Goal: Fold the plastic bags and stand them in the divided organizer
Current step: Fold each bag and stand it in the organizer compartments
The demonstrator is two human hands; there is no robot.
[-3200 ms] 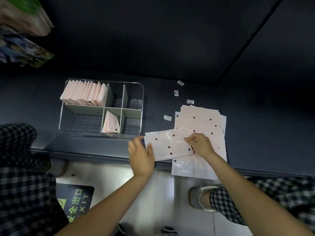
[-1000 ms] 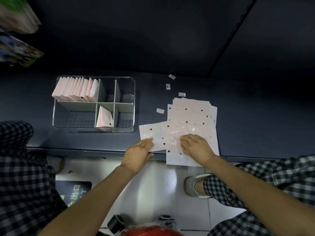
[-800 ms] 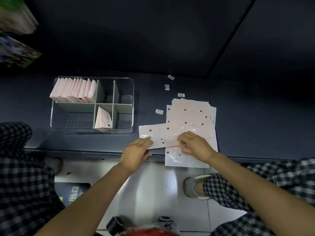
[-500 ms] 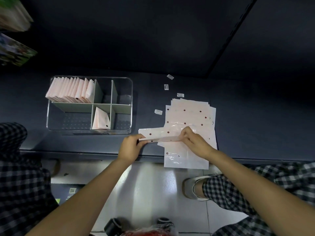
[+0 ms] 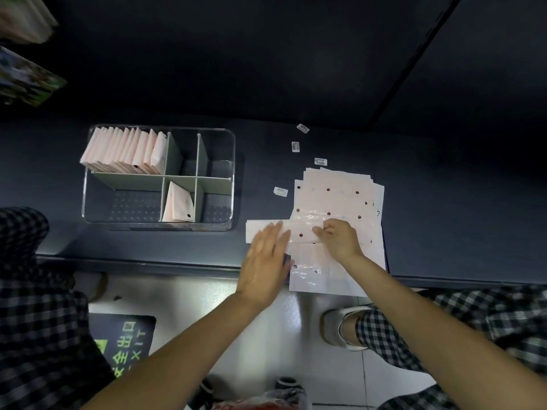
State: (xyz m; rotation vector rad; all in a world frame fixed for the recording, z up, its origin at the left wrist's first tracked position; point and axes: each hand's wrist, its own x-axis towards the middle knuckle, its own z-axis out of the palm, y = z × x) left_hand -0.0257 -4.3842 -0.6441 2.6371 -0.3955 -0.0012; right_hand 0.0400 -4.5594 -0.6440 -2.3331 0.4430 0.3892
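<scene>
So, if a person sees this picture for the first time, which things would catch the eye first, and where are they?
Probably the two hands at the table's near edge: the left hand lies flat on a folded bag strip, and the right hand pinches its other end, over the stack of dotted plastic bags. To the left stands the clear divided organizer, its far left compartment packed with a row of upright folded bags.

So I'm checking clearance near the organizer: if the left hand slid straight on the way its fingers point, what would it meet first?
Probably nothing: the left hand lies flat on the folded bag, fingers aiming just right of the organizer, toward a small label.
</scene>
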